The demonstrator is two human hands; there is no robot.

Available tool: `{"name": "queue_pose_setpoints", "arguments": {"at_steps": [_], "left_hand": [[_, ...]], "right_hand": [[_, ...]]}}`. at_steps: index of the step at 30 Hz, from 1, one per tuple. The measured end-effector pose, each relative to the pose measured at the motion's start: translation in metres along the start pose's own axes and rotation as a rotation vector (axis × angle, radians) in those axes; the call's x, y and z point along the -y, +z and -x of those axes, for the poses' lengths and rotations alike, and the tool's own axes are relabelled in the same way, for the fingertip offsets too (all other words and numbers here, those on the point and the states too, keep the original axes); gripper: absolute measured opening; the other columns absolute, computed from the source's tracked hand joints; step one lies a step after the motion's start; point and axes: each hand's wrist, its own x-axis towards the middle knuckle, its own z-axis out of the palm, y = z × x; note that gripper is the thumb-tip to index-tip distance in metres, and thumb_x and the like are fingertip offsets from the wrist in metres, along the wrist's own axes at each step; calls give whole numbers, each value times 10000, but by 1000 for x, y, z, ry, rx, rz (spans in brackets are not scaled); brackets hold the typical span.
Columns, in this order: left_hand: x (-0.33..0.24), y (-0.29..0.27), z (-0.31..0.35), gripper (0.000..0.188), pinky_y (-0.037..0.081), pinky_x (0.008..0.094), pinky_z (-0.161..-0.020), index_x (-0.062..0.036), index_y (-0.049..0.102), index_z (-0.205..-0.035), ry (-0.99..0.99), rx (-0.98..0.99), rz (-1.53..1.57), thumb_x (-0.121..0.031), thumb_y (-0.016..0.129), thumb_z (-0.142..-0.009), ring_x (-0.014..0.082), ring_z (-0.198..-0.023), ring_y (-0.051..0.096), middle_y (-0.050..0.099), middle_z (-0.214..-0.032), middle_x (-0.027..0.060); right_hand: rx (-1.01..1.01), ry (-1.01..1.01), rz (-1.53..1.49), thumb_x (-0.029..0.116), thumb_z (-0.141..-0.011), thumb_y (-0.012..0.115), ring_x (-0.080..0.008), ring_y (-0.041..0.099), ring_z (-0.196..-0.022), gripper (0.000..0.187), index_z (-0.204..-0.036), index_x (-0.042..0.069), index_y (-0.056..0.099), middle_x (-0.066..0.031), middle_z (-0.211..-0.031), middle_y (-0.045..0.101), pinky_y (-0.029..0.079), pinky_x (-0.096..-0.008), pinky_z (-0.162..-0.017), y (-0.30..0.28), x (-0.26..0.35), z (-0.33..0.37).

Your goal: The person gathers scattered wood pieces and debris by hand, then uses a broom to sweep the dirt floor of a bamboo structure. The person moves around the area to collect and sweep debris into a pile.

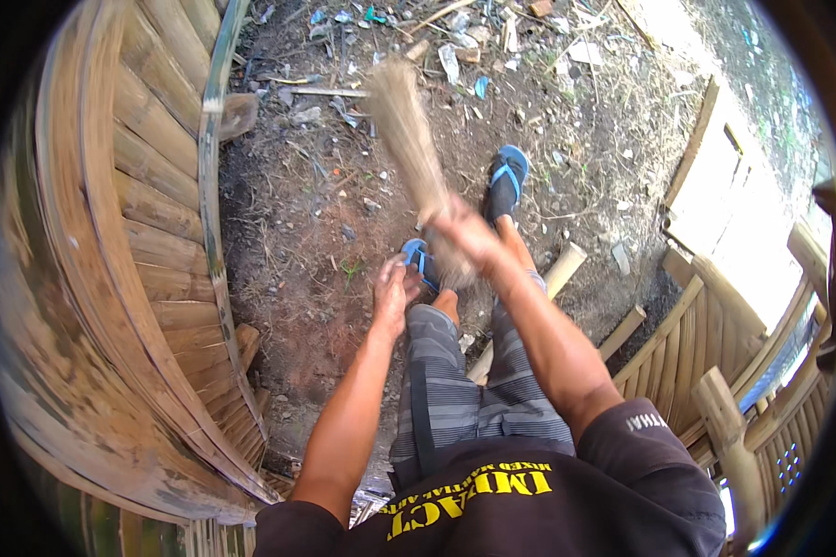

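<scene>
My right hand [466,234] is wrapped round a thick, pale brown length of wood [407,130], which is blurred by motion. Its far end points away and slightly left over the ground, and its near end comes down over my lower legs. Whether it is a plain piece or a shaped tool I cannot make out. To the left of that near end, my left hand [395,295] is apart from the wood, fingers loosely bent and nothing visible in them. Below the hands are my feet in blue flip-flops [509,173].
A curved bamboo structure [163,223] rises close on my left. Bamboo railings [706,325] stand at the right, with a cut pole [562,269] beside my leg. Litter, stones and dry twigs cover the dirt ground [297,232]. A pale framed panel [715,176] lies at the far right.
</scene>
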Motion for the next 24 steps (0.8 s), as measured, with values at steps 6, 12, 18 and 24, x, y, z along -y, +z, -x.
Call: {"name": "queue_pose_setpoints", "arguments": {"at_steps": [6, 12, 18, 24], "left_hand": [[-17, 86, -24, 870, 341, 577, -1118, -174, 238, -1536, -270, 31, 572, -770, 345, -910, 367, -1386, 385, 333, -1536, 164], [-133, 218, -101, 856, 212, 600, -1137, -166, 141, -1588, 36, 187, 231, -542, 526, -923, 312, -1453, 246, 220, -1601, 130], [-117, 198, -54, 647, 389, 397, -1097, -95, 273, -1540, 347, 26, 321, -322, 490, -975, 262, -1343, 438, 375, -1505, 144], [-121, 158, -111, 400, 547, 464, -860, -94, 520, -1268, -99, -120, 598, -313, 495, -933, 274, -1041, 626, 589, -1159, 135]], "right_hand": [[342, 401, 831, 482, -747, 756, -356, 622, -1144, 845, -1382, -10, 496, -254, -1242, 637, 479, -390, -986, -4, 0, -58], [-232, 162, 953, 465, -827, 671, -416, 662, -1046, 833, -1473, 21, 391, -299, -1127, 660, 527, -466, -884, -81, 112, -107], [-66, 68, 937, 304, -870, 591, -462, 666, -959, 785, -1548, 106, 251, -315, -1039, 668, 534, -504, -854, -52, 129, -69], [553, 188, 1041, 296, -849, 580, -398, 639, -1105, 530, -1292, 6, 603, -288, -1176, 644, 516, -417, -940, -27, 115, -142]]}}
